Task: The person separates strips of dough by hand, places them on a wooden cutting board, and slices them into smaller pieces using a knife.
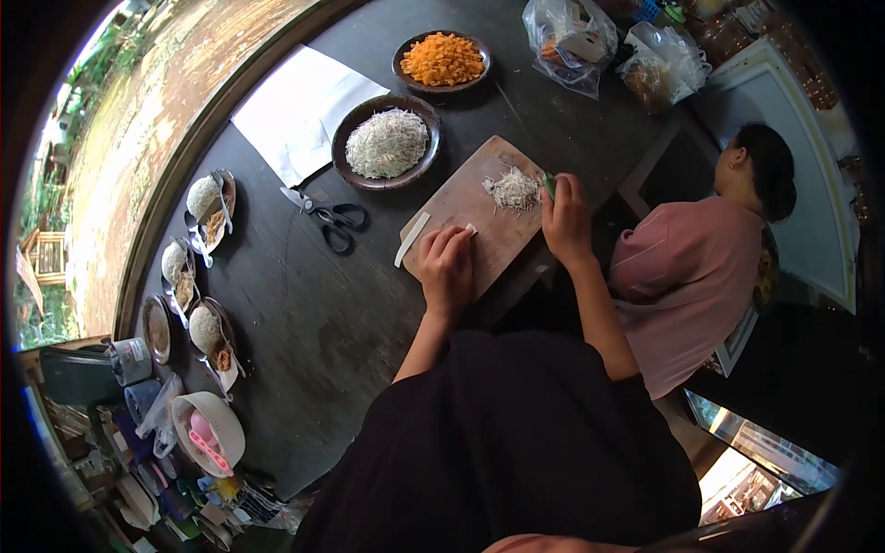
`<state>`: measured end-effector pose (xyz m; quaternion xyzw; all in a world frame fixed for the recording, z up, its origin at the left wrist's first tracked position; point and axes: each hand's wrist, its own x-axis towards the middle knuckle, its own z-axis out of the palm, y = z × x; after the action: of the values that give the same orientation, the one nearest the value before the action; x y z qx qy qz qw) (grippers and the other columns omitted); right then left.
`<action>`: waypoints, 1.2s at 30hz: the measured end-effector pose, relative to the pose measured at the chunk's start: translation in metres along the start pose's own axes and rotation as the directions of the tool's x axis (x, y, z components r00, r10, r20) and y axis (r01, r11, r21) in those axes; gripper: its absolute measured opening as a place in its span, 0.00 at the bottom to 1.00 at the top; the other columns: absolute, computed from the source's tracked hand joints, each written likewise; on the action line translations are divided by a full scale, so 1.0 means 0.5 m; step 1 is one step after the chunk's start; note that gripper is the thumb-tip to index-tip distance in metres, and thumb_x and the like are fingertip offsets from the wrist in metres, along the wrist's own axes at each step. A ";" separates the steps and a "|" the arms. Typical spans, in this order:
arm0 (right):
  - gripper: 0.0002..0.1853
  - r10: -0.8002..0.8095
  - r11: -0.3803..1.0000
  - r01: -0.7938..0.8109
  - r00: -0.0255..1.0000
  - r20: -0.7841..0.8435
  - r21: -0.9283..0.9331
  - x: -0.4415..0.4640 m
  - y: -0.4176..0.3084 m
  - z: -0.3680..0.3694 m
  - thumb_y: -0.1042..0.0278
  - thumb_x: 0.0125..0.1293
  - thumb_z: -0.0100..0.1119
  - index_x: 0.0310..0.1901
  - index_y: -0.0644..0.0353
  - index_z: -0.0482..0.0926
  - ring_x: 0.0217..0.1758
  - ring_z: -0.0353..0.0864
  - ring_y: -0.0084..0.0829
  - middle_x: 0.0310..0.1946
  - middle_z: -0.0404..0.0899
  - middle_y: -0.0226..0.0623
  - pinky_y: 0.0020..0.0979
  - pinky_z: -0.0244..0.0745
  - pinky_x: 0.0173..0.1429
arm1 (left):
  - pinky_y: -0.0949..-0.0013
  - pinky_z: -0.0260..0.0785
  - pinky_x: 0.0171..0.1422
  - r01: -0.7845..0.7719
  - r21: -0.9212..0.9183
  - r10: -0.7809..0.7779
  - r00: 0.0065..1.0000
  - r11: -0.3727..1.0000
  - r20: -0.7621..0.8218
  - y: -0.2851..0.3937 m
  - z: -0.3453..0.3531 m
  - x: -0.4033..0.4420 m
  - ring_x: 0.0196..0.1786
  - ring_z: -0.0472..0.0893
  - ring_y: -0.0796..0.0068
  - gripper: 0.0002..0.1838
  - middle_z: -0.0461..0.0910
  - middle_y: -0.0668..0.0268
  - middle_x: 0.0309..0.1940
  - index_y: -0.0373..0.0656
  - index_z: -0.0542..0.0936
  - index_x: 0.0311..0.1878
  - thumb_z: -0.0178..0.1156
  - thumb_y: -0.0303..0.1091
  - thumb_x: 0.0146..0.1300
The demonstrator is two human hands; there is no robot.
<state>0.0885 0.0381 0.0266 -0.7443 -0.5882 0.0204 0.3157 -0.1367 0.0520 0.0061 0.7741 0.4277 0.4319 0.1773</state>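
My left hand (446, 269) rests on the wooden cutting board (493, 170), fingers curled down on a pale vegetable strip whose end (472, 229) shows at the fingertips. My right hand (565, 221) is closed around a green-handled knife (549, 186) at the board's right edge; its blade is hard to make out. Beside the knife lies a heap of thin white shreds (513, 189). Another pale strip (412, 240) lies along the board's left edge, left of my left hand.
Dark bowls hold white shreds (387, 143) and diced orange pieces (442, 59). Scissors (327, 219) lie left of the board, near white paper (300, 106). Several plated rice portions (205, 327) line the far left. A person in pink (691, 276) sits at the right.
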 end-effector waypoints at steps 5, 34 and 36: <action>0.14 -0.164 0.985 0.165 0.986 0.011 -0.046 0.022 0.022 0.057 0.66 0.73 0.56 0.51 0.69 0.74 0.64 0.72 0.53 0.59 0.75 0.55 0.49 0.66 0.70 | 0.59 0.73 0.57 0.016 -0.002 -0.016 1.000 1.000 -0.019 0.000 0.003 0.000 0.49 0.81 0.56 0.10 0.86 0.62 0.44 0.42 0.86 0.45 0.67 0.22 0.60; 0.10 -0.376 0.917 0.350 0.592 0.712 0.193 0.079 -0.210 -0.001 0.67 0.70 0.50 0.42 0.67 0.73 0.36 0.86 0.58 0.29 0.84 0.57 0.54 0.80 0.43 | 0.60 0.73 0.59 0.276 0.324 -0.230 0.957 0.905 -0.175 0.007 -0.186 -0.151 0.51 0.82 0.57 0.18 0.86 0.60 0.44 0.41 0.85 0.51 0.72 0.23 0.55; 0.10 -0.371 0.915 0.357 0.572 0.731 0.186 0.090 -0.217 0.007 0.68 0.70 0.49 0.42 0.68 0.73 0.37 0.87 0.58 0.30 0.84 0.58 0.54 0.81 0.44 | 0.59 0.74 0.59 0.276 0.329 -0.231 0.958 0.903 -0.169 0.007 -0.184 -0.153 0.51 0.82 0.56 0.17 0.86 0.60 0.45 0.41 0.85 0.50 0.72 0.23 0.55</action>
<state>0.0074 0.0915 0.0925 -0.5278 -0.8050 0.2668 0.0468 -0.2302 -0.0210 0.0204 0.7021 0.6048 0.3704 0.0647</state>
